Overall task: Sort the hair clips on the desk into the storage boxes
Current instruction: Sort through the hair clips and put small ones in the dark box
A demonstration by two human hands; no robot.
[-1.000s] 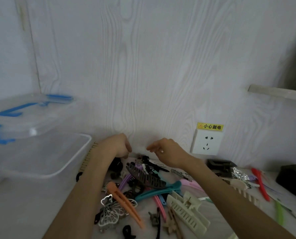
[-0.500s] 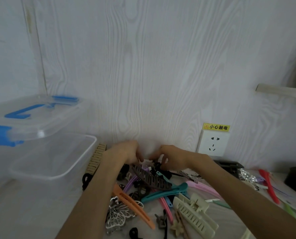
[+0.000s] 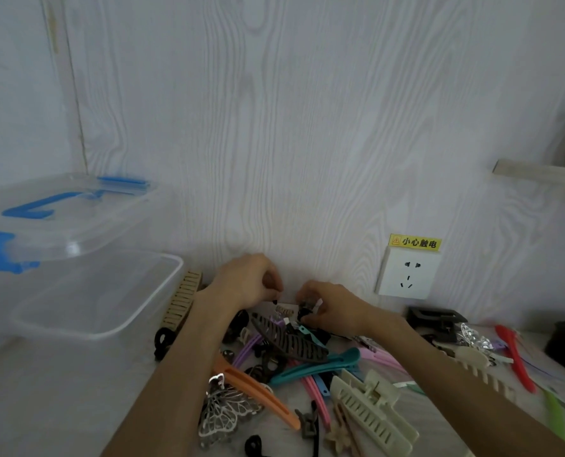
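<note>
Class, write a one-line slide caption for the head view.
Both hands, left hand and right hand, pick at hair clips beside an open clear storage box.

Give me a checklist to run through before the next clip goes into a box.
1. Right hand has a clip: ok, its fingers pinch a small dark clip at the back of the pile.
2. Left hand has a clip: cannot tell, its fingers are curled and something dark shows at the fingertips.
3. Open box within reach: ok, it stands uncovered just left of the hands.
4. Space in that box: ok, nothing shows inside it.
5. Second box ready: not ok, its lid is on.
6. Held clip free of the pile: cannot tell, it sits low among other clips.
</note>
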